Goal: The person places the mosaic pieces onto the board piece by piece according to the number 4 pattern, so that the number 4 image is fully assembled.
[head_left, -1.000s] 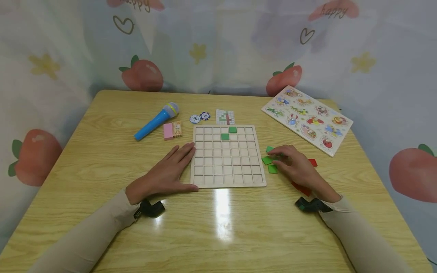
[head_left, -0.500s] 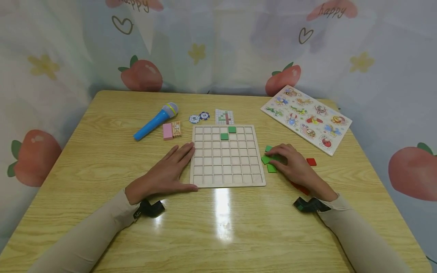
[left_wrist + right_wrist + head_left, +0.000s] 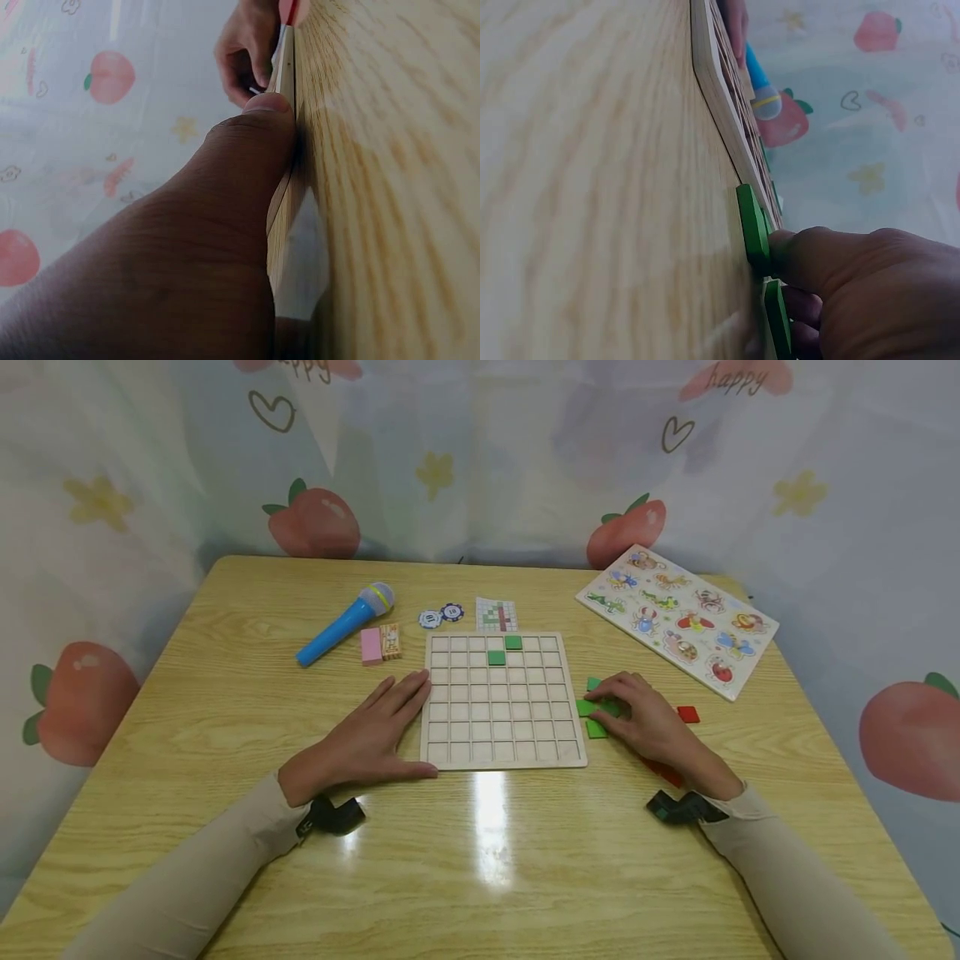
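The wooden grid board (image 3: 503, 700) at the centre of the frame is steadied by the left hand (image 3: 372, 735), laid flat with straight fingers against its left edge, probably so it cannot slide. Just right of the board, loose green tiles (image 3: 596, 727) on the worktop (image 3: 480, 860) are pinched by the curled fingers of the right hand (image 3: 645, 720). Two green tiles (image 3: 504, 650) are seated in the board's upper rows.

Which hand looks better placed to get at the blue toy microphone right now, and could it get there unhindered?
Probably the left hand: it lies flat beside the grid board, on the same side as the blue toy microphone. Only bare table lies between them. The right hand is busy on the green tiles.
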Available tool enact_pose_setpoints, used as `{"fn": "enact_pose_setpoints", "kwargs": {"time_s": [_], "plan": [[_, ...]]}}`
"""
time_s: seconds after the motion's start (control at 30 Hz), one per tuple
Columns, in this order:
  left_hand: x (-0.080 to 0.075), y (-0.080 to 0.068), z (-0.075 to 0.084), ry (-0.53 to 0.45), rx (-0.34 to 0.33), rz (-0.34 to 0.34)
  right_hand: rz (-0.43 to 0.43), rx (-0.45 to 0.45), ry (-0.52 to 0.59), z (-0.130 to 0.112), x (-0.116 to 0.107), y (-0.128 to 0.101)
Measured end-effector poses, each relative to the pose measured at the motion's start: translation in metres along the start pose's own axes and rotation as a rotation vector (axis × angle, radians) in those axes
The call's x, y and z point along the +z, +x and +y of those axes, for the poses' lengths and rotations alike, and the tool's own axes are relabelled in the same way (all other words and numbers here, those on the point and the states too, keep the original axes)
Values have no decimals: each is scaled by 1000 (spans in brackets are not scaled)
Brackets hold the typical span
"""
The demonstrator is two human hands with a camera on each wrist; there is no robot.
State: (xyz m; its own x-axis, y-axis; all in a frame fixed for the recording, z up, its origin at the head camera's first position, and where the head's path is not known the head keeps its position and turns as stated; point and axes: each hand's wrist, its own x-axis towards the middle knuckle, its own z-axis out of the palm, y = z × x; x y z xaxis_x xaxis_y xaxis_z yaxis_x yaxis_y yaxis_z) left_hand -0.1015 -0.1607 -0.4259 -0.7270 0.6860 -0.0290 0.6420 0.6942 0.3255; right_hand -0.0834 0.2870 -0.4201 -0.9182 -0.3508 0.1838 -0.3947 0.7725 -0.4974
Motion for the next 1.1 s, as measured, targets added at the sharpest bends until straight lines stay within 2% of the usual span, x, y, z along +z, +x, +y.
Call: {"fn": "enact_pose_setpoints", "kwargs": {"time_s": [0.4,0.67,0.9,1.1], "plan": [[0,1,-1,5,0,1,62,-29,-18,-3,0,2],[-2,0,-2,4,3,9,115,-136,10,-5,-2,3],[0,1,-2,1,3,4,112,-215,23,-8,-5,9],[0,0,-1,-6,-1,1,90,-207,-5,-20,-8,21]]}}
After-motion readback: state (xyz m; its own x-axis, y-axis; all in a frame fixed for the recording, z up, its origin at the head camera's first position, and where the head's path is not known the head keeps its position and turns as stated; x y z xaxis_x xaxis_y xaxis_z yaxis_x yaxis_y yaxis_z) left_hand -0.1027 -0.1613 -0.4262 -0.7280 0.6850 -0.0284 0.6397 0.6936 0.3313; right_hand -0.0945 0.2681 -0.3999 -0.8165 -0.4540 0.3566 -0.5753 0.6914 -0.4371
